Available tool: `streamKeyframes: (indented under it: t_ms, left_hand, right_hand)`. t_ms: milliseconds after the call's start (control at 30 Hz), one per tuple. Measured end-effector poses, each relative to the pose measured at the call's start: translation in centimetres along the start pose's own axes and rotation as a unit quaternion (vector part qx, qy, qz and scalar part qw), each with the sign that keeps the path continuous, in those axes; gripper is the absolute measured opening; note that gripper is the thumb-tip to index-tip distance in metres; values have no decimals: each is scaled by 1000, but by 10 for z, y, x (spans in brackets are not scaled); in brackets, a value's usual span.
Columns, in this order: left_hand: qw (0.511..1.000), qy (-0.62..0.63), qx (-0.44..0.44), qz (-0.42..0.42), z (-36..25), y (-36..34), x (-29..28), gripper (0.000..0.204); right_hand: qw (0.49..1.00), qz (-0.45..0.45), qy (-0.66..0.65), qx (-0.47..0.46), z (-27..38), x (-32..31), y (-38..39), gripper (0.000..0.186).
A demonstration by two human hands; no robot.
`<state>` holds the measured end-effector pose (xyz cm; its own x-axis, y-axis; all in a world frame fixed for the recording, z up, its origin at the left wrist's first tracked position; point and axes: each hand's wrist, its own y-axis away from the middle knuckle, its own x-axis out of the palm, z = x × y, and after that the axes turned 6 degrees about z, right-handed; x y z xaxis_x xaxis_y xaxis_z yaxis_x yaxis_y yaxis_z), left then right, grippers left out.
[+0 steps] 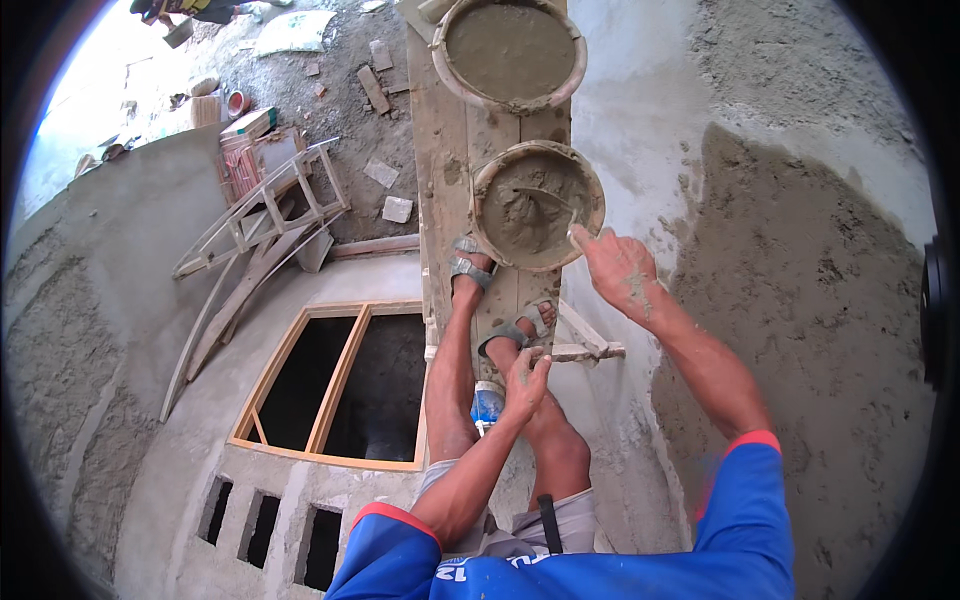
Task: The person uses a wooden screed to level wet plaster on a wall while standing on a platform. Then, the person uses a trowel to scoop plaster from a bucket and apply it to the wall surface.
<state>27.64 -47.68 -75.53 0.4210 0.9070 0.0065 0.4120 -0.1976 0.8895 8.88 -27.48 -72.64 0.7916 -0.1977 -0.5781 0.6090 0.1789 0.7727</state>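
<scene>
My right hand (618,268), smeared with mortar, is closed around the handle of a trowel (562,203). The trowel reaches over the rim of a round basin (597,225), its blade partly sunk in wet grey mortar (520,220). Above my bent leg is my left hand (525,382), its fingers loosely apart with nothing visible in them. My sandalled feet stand on a wooden plank platform (445,150) beside the basin. On the right, a broad patch of darker wet mortar (790,300) covers part of the wall.
A second basin (438,45) full of mortar stands farther along the planks. Below left is a wooden-framed opening (340,385). A blue and white container (487,402) is near my leg. Wooden frames (265,210) and broken blocks (397,209) lie at left. A wooden bracket (585,350) juts out right.
</scene>
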Motion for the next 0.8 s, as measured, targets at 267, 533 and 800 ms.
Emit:
streamKeyframes:
  t_ms: [267, 533, 800]
  left_hand:
    - [999, 46, -1, 17, 7, -9, 3, 37]
    - [998, 53, 10, 29, 5, -12, 12, 36]
    - [997, 33, 56, 33, 6, -12, 17, 31]
  right_hand:
    - [994, 11, 104, 39, 38, 64, -65, 39]
    - [996, 60, 48, 49, 0, 101, -60, 34]
    - [996, -9, 77, 45, 4, 135, -42, 26]
